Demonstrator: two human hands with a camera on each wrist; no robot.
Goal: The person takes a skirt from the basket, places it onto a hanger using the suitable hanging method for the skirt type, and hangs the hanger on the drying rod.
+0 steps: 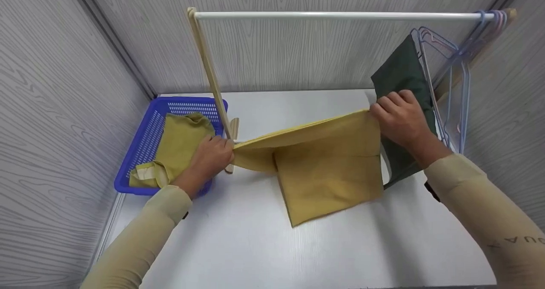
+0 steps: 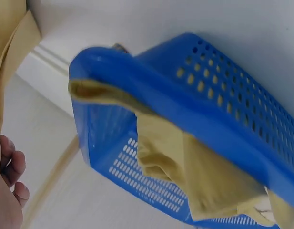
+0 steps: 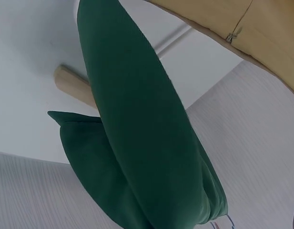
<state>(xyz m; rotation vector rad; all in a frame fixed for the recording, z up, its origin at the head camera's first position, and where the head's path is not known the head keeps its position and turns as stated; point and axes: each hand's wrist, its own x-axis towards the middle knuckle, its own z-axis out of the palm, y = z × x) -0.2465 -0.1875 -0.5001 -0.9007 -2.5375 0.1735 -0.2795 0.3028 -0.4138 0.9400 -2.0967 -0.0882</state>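
Observation:
A mustard-yellow cloth (image 1: 330, 165) is stretched between both hands over the white table, its top edge slanting up to the right and a wide flap hanging below. My left hand (image 1: 213, 155) grips its left end beside the blue basket; in the left wrist view the curled fingers (image 2: 13, 164) show at the left edge. My right hand (image 1: 400, 116) grips the upper right corner, in front of a dark green cloth (image 1: 402, 67) hanging at the rack. In the right wrist view the green cloth (image 3: 137, 119) covers the middle, and the yellow cloth (image 3: 218, 21) shows at upper right.
The blue basket (image 1: 140, 140) at left holds an olive-yellow garment (image 1: 181, 140). A white rail (image 1: 340, 15) on a wooden post (image 1: 208, 67) crosses the back. Several blue and pink hangers (image 1: 466, 97) hang at its right end. Grey wood-grain panels (image 1: 276, 55) enclose the table (image 1: 255, 246).

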